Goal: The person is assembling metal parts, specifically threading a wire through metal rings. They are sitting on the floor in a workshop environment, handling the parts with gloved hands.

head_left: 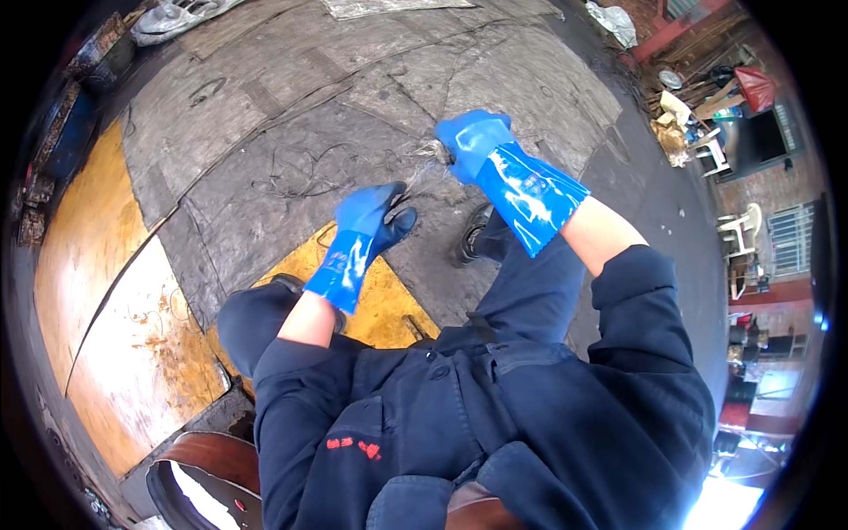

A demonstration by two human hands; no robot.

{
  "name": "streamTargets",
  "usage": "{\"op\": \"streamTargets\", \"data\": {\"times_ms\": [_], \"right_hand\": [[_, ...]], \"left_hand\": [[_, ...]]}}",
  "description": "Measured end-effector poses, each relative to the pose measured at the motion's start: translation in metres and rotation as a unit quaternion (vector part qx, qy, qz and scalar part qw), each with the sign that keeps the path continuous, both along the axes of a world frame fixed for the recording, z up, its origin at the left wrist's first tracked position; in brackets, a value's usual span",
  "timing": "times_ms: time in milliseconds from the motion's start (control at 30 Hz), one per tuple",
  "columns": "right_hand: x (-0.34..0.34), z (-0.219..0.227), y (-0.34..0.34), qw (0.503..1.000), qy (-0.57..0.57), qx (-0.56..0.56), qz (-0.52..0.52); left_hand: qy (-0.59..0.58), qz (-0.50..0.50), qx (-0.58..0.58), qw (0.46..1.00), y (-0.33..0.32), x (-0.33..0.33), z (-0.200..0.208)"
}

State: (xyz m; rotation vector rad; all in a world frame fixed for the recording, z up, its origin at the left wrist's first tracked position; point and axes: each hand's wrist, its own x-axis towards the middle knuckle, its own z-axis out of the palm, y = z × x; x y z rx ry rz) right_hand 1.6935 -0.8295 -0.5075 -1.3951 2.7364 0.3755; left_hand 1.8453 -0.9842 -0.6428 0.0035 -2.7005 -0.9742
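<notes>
Left hand: the left hand (pixel 375 212), in a shiny blue rubber glove with a dark palm, is closed narrow; its fingertips pinch one end of a thin tangled strand of grey wire (pixel 422 170).
Right hand: the right hand (pixel 474 140), in a matching blue rubber glove, is curled shut around the other end of the strand, up and to the right of the left hand.
Wire position: the strand runs in the air between the two hands, above the grey cracked concrete floor (pixel 291 97); it is very fine, and its exact course is hard to tell.
Loose wire: more thin dark wire loops (pixel 300 177) lie on the floor just left of the hands.
Arm pose: both forearms reach forward from dark blue work-jacket sleeves; the left wrist is low and angled right, the right forearm is raised and slants up to the left, the glove cuff wide around it.
Body: the person seems to sit or crouch, with a knee in dark trousers (pixel 252 322) at the left and a black shoe (pixel 473 234) below the hands.
Risk, slip: the glossy gloves may give poor grip on so thin a strand, so it could slide out if pulled hard.
Risk, snap: a sharp tug could break the wire, and a freed end could whip toward the bare forearm skin above the cuffs.
Risk, snag: the floor loops lie near the shoe and could catch it.
Surroundings: a yellow-painted floor patch (pixel 97 265) lies at the left; white plastic chairs (pixel 738 225) stand far right.
</notes>
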Motion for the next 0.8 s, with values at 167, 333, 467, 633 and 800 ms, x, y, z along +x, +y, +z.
{"op": "streamTargets", "data": {"times_ms": [167, 333, 467, 633, 800], "right_hand": [[0.006, 0.015, -0.012, 0.994, -0.028, -0.101, -0.032], [-0.072, -0.015, 0.040, 0.742, -0.424, -0.442, -0.272], [-0.028, -0.043, 0.042, 0.467, -0.559, -0.554, -0.403], [0.050, -0.094, -0.020, 0.195, -0.846, -0.486, -0.105], [0.059, -0.103, -0.041, 0.488, -0.608, -0.544, -0.311]], "left_hand": [[-0.017, 0.015, 0.198, 0.980, -0.008, -0.006, -0.035], [-0.072, 0.052, 0.458, 0.884, -0.020, -0.004, -0.046], [-0.088, 0.096, 0.482, 0.866, -0.027, 0.015, -0.018], [-0.059, 0.065, 0.433, 0.897, -0.033, 0.004, -0.044], [-0.040, 0.035, 0.229, 0.972, -0.027, -0.004, -0.063]]}}
